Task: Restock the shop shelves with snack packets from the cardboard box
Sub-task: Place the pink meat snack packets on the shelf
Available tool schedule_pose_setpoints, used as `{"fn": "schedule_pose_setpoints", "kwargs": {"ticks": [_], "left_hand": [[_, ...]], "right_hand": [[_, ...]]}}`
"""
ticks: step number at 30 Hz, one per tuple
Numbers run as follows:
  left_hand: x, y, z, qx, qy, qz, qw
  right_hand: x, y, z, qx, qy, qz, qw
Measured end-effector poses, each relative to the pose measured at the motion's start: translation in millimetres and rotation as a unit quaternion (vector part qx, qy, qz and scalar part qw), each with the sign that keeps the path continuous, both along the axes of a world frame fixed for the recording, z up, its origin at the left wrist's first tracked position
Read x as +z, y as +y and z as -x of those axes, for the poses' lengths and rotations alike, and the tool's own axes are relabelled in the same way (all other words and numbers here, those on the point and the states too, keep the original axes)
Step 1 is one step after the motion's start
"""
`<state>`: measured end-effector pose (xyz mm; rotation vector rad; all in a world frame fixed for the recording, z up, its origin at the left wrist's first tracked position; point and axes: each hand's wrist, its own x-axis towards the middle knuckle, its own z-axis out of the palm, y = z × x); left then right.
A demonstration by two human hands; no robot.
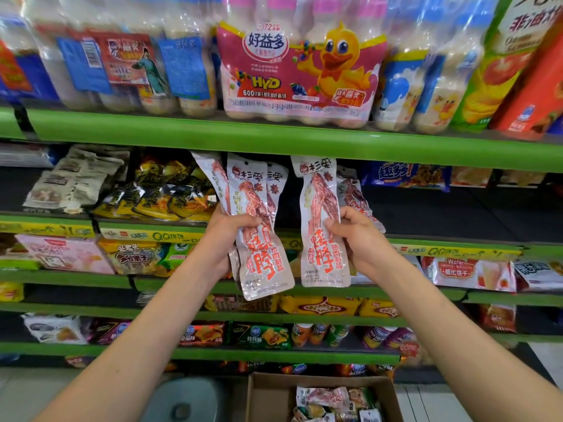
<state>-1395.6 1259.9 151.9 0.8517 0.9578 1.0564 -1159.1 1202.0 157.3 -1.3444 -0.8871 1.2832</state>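
While both of your arms are raised toward the shelving, the placing step of the restock is in hand. Left to right: your left hand [227, 236] has its fingers [248, 222] curled round a fanned bundle of red-and-white snack packets [259, 239], thumb across the front one, gripped about mid-length with the printed tops pointing to 12 o'clock. At 3 o'clock from it, close but apart, your right hand [358, 239] pinches a second bundle of the same packets [323, 226], front packet facing you and at least one more tucked behind. The tops of both bundles reach the green lip of the upper shelf [274, 140]; behind them, running toward 3 o'clock, lies a dark bare stretch of the middle shelf [441, 214], beside the yellow-and-black packets [164, 196] at 9 o'clock.

Judged from this, the next move calls for carrying both bundles forward into that bare stretch and setting them upright or laid flat, faces outward, without catching the shelf lip above.

At 6 o'clock, on the floor below your forearms, the cardboard box [268, 397] is open and holds more packets [329, 400], so the restocking is unfinished.
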Motion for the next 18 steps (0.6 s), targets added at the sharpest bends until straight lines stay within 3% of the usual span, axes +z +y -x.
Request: {"fn": "schedule_pose_setpoints", "kwargs": {"ticks": [18], "left_hand": [[6.5, 5.7, 14.0, -0.031, -0.005, 0.007, 0.999]], "right_hand": [[-3.8, 17.3, -3.1, -0.010, -0.001, 0.013, 1.000]]}}
